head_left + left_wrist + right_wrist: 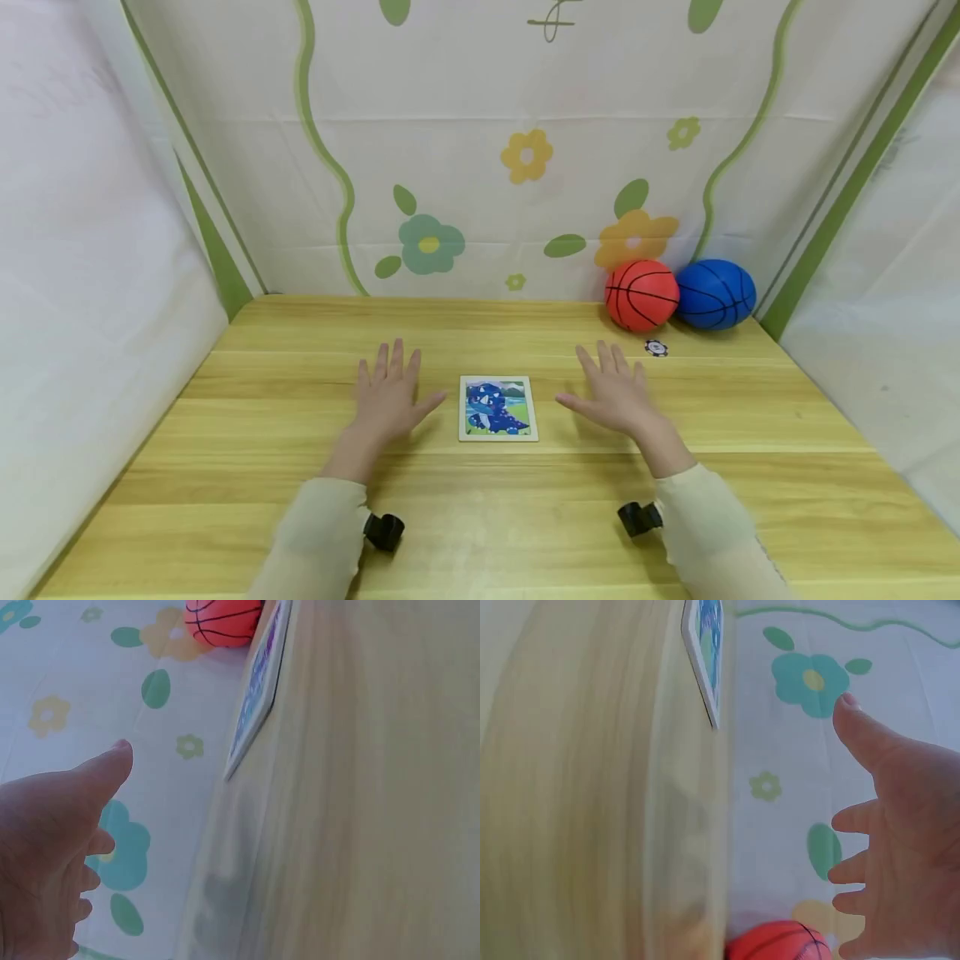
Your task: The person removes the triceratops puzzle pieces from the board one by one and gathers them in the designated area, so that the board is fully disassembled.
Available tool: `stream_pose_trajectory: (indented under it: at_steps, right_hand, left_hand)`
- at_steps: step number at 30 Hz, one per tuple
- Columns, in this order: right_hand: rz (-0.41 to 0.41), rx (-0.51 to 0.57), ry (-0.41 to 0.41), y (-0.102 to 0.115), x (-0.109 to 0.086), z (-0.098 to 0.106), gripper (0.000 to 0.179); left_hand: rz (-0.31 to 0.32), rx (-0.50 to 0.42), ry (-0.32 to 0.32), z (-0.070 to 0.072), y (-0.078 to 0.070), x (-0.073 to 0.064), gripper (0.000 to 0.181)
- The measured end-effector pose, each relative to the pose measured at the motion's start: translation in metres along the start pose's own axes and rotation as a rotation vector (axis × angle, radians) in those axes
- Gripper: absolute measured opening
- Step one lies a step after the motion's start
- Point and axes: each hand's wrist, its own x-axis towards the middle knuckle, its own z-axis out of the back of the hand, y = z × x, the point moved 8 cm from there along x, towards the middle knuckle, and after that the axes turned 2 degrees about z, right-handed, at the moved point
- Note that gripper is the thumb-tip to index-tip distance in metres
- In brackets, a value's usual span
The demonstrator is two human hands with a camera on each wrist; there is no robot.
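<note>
A square picture puzzle board (498, 408) with a white border and a blue cartoon dinosaur lies flat on the wooden table, between the two hands. To its left, my left hand (387, 400) is held palm down with fingers spread, its thumb pointing toward the board. On the other side, my right hand (617, 394) is spread in the same way, thumb toward the board. Neither hand touches the board or holds anything. Both wrist views show a gap between the hand and the tabletop, and the board's edge (259, 690) is seen at a slant.
At the table's back right, a red ball (642, 295) with black lines sits against a blue ball (716, 294). A small round chip (656, 347) lies in front of them. A flowered white cloth (465, 183) hangs behind the wooden table (480, 517).
</note>
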Motion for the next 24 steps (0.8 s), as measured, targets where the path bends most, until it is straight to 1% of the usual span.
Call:
stream_pose_trajectory:
  at_steps: [4,8,10,13,17,20,24]
  right_hand:
    - [0.017,0.048,0.003,0.019,0.009,-0.012,0.087]
    - [0.019,0.079,0.012,0.032,0.017,-0.027,0.083]
    - [0.018,0.081,0.019,0.036,0.02,-0.034,0.082]
    - [0.03,0.1,0.014,0.042,0.023,-0.042,0.082]
    - [0.045,0.191,0.025,0.045,0.024,-0.053,0.079]
    - [0.04,0.272,0.025,0.043,0.023,-0.062,0.076]
    - [0.063,0.336,-0.056,0.04,0.024,-0.066,0.065]
  left_hand:
    - [0.003,-0.023,0.015,-0.007,-0.013,0.009,0.079]
    - [0.018,-0.04,0.035,-0.02,-0.021,0.015,0.08]
    - [0.021,-0.057,0.045,-0.027,-0.025,0.016,0.081]
    - [0.005,-0.09,0.046,-0.035,-0.031,0.016,0.081]
    - [-0.01,-0.139,0.041,-0.042,-0.034,0.012,0.079]
    - [-0.025,-0.159,0.042,-0.049,-0.036,0.01,0.078]
    - [-0.087,-0.193,0.042,-0.057,-0.043,0.01,0.077]
